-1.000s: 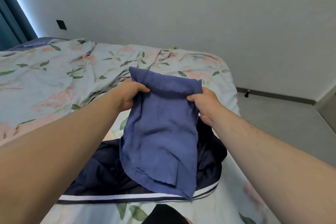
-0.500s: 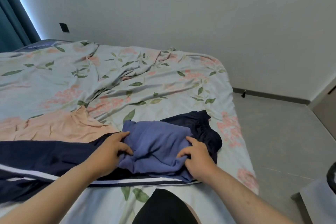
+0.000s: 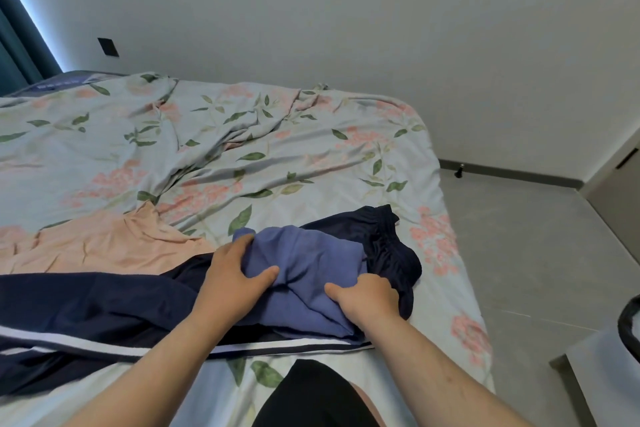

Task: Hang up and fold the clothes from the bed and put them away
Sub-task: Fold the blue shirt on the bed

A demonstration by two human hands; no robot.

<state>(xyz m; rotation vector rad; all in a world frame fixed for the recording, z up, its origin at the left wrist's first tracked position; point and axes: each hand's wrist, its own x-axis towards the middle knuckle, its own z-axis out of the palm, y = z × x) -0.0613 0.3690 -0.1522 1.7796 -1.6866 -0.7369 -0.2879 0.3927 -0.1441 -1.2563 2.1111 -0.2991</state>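
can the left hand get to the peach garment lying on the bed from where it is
Probably yes: the peach fabric garment lies uncovered close to the left hand, with nothing between but flat bedding and clothes. The hand would first have to drop its grip on the blue cloth garment.

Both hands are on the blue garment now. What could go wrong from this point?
1. The blue garment lies bunched under the left hand and right hand, so creases may get folded in.
2. It sits on the navy garment, which could be caught and dragged along when it is lifted.
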